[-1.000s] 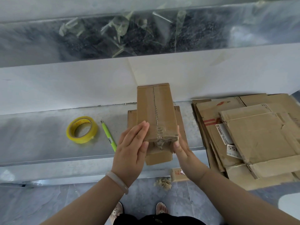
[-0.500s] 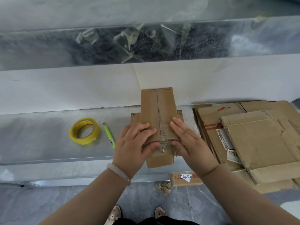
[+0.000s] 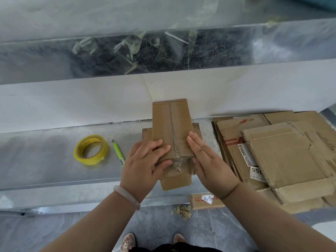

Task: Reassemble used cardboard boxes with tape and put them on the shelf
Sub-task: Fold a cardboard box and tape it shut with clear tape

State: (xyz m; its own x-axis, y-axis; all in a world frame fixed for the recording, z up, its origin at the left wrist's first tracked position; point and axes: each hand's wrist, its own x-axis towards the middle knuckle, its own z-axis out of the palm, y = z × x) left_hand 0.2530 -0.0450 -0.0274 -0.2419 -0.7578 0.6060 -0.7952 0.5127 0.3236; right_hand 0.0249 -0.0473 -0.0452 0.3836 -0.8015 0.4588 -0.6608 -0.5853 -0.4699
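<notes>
The narrow cardboard box (image 3: 170,128) lies lengthwise away from the person near the middle of the table (image 3: 45,160), its far end towards the table's back edge and the white wall behind it, its near end towards the front edge. A taped seam runs along its top face, and a crumpled tape end (image 3: 177,161) hangs over the near edge. The box rests on a flat cardboard piece (image 3: 175,182) that juts out beneath it towards the front edge. The left hand (image 3: 143,166) grasps the near left corner, fingers laid over the top and thumb pressed against the near end face. The right hand (image 3: 209,160) is flat and released, its straight fingers pressing the box's right side. A pale bracelet (image 3: 127,197) circles the left wrist. Left of the box lie a green pen-like tool (image 3: 118,153) and, further left, a yellow tape roll (image 3: 91,150). Towards the table's right edge sits a stack of flattened cardboard (image 3: 283,157), some sheets bearing white labels. A labelled cardboard piece (image 3: 203,200) shows just below the front edge. Clear tape scraps (image 3: 136,46) cling to the metal edge above the wall.
</notes>
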